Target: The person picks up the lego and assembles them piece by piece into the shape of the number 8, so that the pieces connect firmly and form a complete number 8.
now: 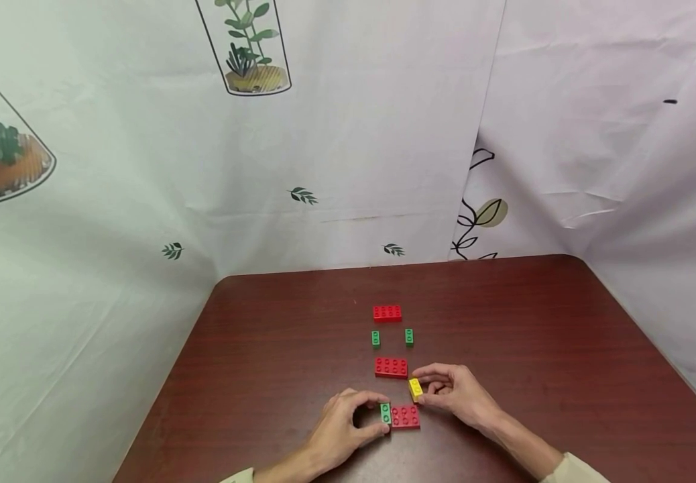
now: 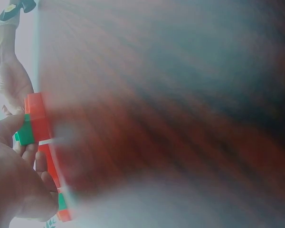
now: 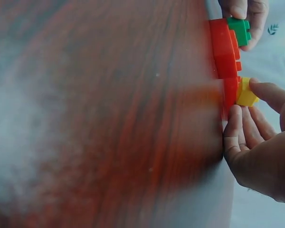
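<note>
My left hand (image 1: 346, 424) pinches a small green toy brick (image 1: 385, 413) between thumb and fingers. It sits at the left end of the near red brick (image 1: 406, 417); in the right wrist view the green brick (image 3: 238, 31) stands higher than that red brick (image 3: 225, 50). Between its thumb and fingers my right hand (image 1: 458, 394) holds a yellow brick (image 1: 416, 390), tilted, just behind the near red brick's right end. The right wrist view has the yellow brick (image 3: 247, 92) raised off the tabletop. In the left wrist view my left hand hides part of the bricks.
Behind the hands lies a second red brick (image 1: 391, 367). Farther back are two small green bricks, one left (image 1: 375, 339) and one right (image 1: 409, 337), then another red brick (image 1: 387, 313). The brown table (image 1: 275, 335) meets a printed white cloth (image 1: 348, 134) at its far edge.
</note>
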